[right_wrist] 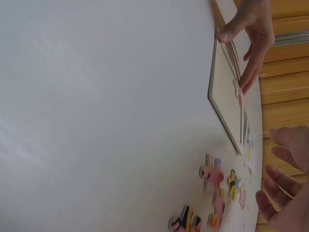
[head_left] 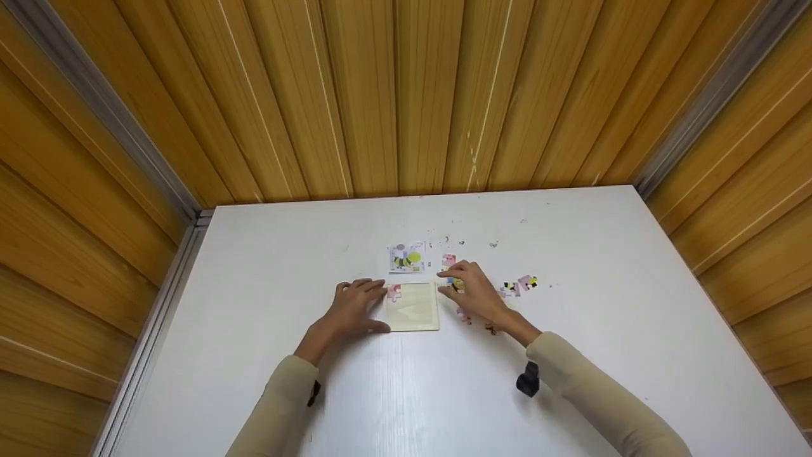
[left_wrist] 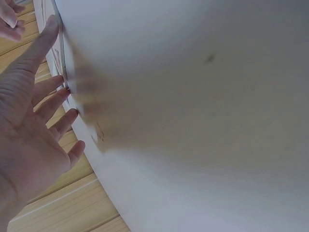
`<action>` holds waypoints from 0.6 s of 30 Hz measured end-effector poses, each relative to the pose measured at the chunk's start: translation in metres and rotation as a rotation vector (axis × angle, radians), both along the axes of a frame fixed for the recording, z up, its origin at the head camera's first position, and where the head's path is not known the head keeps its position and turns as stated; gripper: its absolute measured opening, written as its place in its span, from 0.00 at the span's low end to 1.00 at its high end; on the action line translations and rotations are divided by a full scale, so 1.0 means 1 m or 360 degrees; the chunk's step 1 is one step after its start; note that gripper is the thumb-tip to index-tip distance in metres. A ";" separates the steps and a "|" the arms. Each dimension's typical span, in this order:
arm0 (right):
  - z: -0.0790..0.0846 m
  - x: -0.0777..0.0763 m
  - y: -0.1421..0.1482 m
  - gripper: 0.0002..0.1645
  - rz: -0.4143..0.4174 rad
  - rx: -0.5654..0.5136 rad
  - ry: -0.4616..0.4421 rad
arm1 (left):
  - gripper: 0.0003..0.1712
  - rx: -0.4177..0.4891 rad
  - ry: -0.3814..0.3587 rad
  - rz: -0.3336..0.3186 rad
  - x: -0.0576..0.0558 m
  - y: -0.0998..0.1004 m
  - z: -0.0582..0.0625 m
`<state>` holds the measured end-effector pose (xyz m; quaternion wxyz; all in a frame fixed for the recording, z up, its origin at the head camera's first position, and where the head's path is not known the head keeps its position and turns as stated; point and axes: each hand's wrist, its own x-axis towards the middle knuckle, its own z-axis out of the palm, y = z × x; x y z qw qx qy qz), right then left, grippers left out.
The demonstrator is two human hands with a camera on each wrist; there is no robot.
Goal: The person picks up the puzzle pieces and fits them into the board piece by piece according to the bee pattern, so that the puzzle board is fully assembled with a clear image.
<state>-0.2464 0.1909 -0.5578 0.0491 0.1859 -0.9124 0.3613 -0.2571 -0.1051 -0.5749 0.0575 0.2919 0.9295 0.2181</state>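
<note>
- Beige sleeves [head_left: 602,397] nearest, above the white table [head_left: 393,400];
- Left hand [head_left: 355,309] spread; thumb at the near left corner of the pale tray [head_left: 415,312], fingers by its far left corner; probably steadying it;
- Tray flat on the table between both hands; mostly bare, one pink piece [head_left: 394,291] in its far left corner;
- Right hand [head_left: 474,293] just right of the tray, over loose pieces [head_left: 528,283]; thumb and fingers apart, nothing seen between them; wrist view catches only part of it, so a tiny piece could be hidden;
- Step in hand, as judged: choosing another piece for the tray; next move calls for a fingertip pinch, then turning the piece to fit its neighbour;
- Picture card [head_left: 406,258] beyond the tray, bee-like print; likely the reference;
- Wood-look wall [head_left: 419,95] farthest
</note>
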 end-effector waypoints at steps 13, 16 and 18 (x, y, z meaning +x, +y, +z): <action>-0.003 0.021 0.046 0.15 -0.0114 0.0094 -0.0080 | 0.49 -0.0038 -0.0013 0.0004 0.000 0.001 0.002; -0.006 0.025 0.049 0.13 -0.0122 0.0139 -0.0072 | 0.49 -0.0039 -0.0011 0.0006 0.000 0.001 0.002; -0.008 0.028 0.049 0.12 -0.0134 0.0157 -0.0074 | 0.49 -0.0035 -0.0001 0.0007 -0.001 0.001 0.001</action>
